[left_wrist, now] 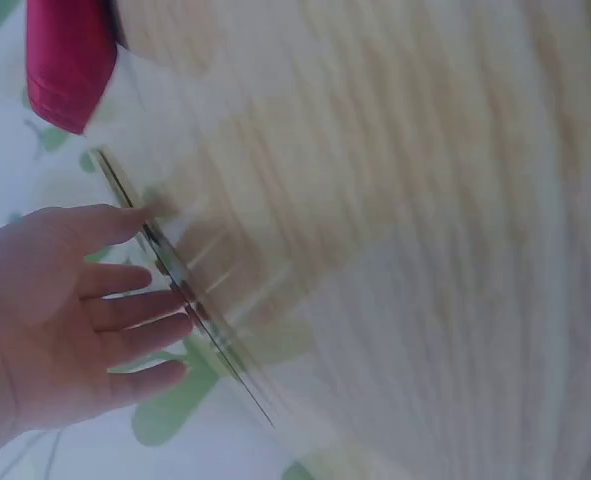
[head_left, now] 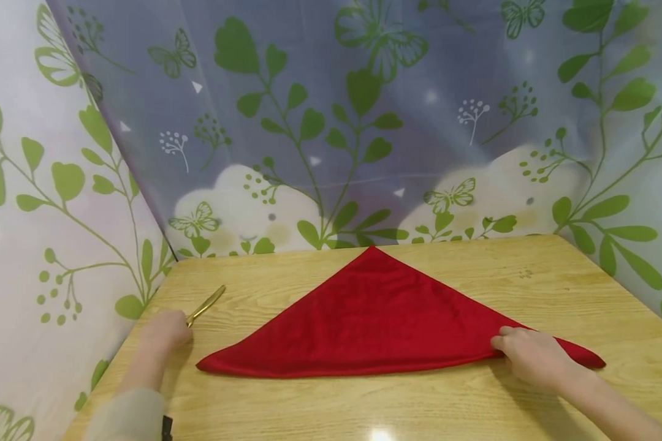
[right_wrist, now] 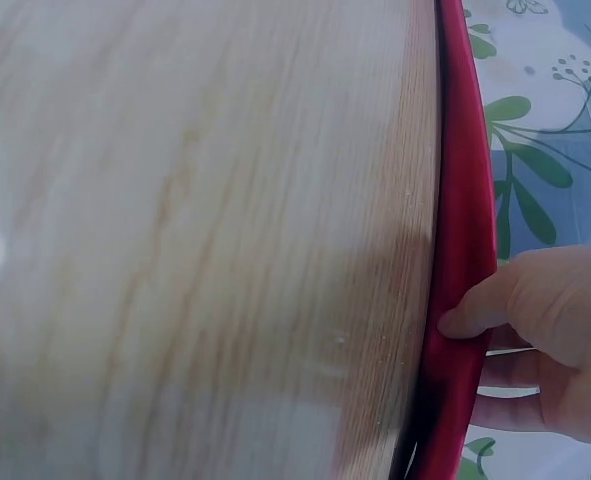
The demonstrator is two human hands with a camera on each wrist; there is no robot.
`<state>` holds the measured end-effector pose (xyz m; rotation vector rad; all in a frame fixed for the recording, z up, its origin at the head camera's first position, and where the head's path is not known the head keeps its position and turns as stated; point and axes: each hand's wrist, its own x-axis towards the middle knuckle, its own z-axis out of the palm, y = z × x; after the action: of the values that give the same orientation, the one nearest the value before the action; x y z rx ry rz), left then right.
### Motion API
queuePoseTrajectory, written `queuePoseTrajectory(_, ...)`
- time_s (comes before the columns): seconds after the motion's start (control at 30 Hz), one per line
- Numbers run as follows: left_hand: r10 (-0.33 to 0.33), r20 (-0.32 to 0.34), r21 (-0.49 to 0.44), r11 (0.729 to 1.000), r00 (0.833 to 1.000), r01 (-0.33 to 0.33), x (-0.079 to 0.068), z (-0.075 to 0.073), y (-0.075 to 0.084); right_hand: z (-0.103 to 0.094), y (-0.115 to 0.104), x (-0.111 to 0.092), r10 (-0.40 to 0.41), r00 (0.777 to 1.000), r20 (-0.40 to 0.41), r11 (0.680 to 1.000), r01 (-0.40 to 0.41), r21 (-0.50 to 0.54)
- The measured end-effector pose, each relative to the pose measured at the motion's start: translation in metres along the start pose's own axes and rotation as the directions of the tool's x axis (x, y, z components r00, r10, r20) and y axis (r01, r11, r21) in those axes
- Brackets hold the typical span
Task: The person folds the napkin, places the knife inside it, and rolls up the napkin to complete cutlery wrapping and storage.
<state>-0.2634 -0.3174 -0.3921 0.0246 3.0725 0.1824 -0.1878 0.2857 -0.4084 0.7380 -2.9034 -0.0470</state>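
Nearest to the head camera is a pale sleeve [head_left: 127, 416] on the person's left arm. That left hand [head_left: 165, 331] is by the left side of the tabletop [head_left: 309, 410], at one end of a thin gold tool [head_left: 209, 302]. A big red cloth [head_left: 353, 324] lies flat in a triangle, with its top point near the leafy sheet [head_left: 287, 122] at the back and its long edge toward the person. The right hand [head_left: 535, 358] is on that long edge, close to the right corner.

From the left wrist, the thumb touches the gold tool and the fingers reach toward it, mostly straight. I cannot tell if they pinch it. Having the tool well clear of the cloth seems wise, so nothing snags.

From the right wrist, the thumb presses on the red edge and other fingers go behind, so they grip the cloth. Shiny cloth like this probably slides easily. A light pinch and slow, level moves should leave the edge straight; a hard tug could make wrinkles.
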Motion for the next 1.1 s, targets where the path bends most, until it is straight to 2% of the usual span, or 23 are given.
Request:
queuePoseTrajectory(0.07,-0.009,0.024,-0.005,1.000,1.000,0.009,0.000,0.000,-0.003,0.000,0.001,-0.001,0.006,1.000,0.003,1.000,-0.006,-0.008)
queuePoseTrajectory(0.17,0.011,0.023,0.002,1.000,1.000,-0.011,0.002,0.000,-0.003,-0.001,0.003,-0.002,0.022,1.000,0.016,1.000,-0.022,-0.022)
queuePoseTrajectory(0.4,0.005,0.033,0.007,1.000,0.999,-0.005,0.006,-0.001,0.001,-0.001,0.006,-0.006,0.038,0.999,0.027,0.998,-0.037,-0.042)
queuePoseTrajectory(0.7,0.042,0.000,0.032,0.999,0.999,-0.042,0.006,0.006,0.000,0.000,0.013,-0.008,0.017,1.000,0.003,0.999,-0.017,-0.046)
queuePoseTrajectory(1.1,0.057,-0.030,-0.001,0.998,0.998,-0.057,-0.001,0.001,0.001,-0.001,0.016,-0.008,0.007,1.000,-0.005,0.998,-0.008,-0.054)
